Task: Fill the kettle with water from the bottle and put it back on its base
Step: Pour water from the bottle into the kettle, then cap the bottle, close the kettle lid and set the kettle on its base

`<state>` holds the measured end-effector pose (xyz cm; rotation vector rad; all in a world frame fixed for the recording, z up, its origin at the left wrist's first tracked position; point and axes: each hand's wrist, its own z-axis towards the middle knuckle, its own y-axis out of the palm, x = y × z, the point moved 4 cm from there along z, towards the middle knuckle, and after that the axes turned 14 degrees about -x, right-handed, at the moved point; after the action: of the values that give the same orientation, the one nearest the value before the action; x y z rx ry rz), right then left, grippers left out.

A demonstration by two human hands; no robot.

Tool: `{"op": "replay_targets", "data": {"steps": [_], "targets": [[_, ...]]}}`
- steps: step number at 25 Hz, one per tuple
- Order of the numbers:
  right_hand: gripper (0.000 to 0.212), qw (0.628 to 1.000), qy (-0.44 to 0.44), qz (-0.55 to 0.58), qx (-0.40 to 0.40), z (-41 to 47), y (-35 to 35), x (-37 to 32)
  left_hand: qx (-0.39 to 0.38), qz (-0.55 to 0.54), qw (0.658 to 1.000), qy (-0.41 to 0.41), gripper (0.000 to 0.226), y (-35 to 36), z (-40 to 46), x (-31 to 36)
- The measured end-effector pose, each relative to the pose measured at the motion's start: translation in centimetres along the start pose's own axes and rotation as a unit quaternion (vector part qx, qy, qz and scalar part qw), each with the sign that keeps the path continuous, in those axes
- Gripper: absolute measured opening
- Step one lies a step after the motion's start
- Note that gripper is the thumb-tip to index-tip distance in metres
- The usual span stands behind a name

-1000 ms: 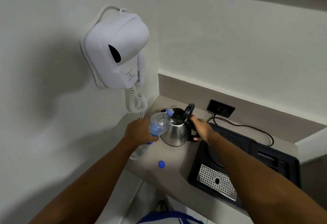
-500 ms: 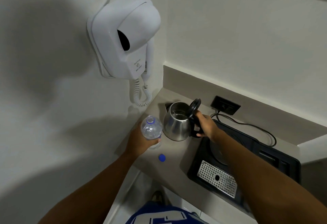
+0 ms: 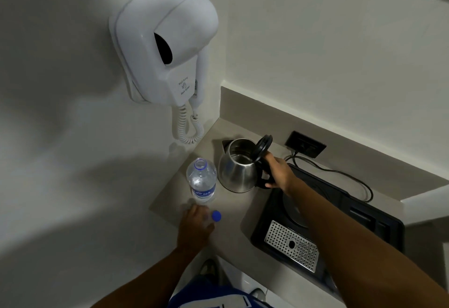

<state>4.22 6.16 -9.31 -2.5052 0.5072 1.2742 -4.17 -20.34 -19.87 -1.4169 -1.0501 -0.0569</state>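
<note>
The steel kettle (image 3: pixel 239 172) stands on the grey counter (image 3: pixel 239 207) with its black lid tipped up and open. My right hand (image 3: pixel 277 174) grips its black handle. The clear water bottle (image 3: pixel 201 181) stands upright and uncapped just left of the kettle, with nothing holding it. My left hand (image 3: pixel 195 225) hovers low in front of the bottle, its blurred fingertips at the blue cap (image 3: pixel 216 216), which lies on the counter. The round kettle base (image 3: pixel 300 216) sits on the black tray (image 3: pixel 364 217) to the right, partly hidden by my right forearm.
A white wall-mounted hair dryer (image 3: pixel 165 45) with a coiled cord hangs above the counter's left corner. A perforated metal drip grate (image 3: pixel 291 244) lies in the tray's front. A black cable (image 3: pixel 340 174) runs from the wall socket (image 3: pixel 305 147) along the back.
My left hand stopped pouring, stood the bottle upright on the counter, let go of it and moved down to the blue cap. My right hand stays on the kettle handle.
</note>
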Motion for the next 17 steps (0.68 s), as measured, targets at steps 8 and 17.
{"op": "replay_targets", "data": {"steps": [8,17], "targets": [[0.056,1.000,0.011,-0.001,-0.004,0.4,-0.2,0.4,-0.191,0.187,0.961,0.074,0.022,2.1,3.0,1.5],[0.057,1.000,0.007,0.000,-0.003,0.3,-0.1,0.2,0.033,0.011,0.971,0.236,0.025,-8.3,2.8,11.2]]}}
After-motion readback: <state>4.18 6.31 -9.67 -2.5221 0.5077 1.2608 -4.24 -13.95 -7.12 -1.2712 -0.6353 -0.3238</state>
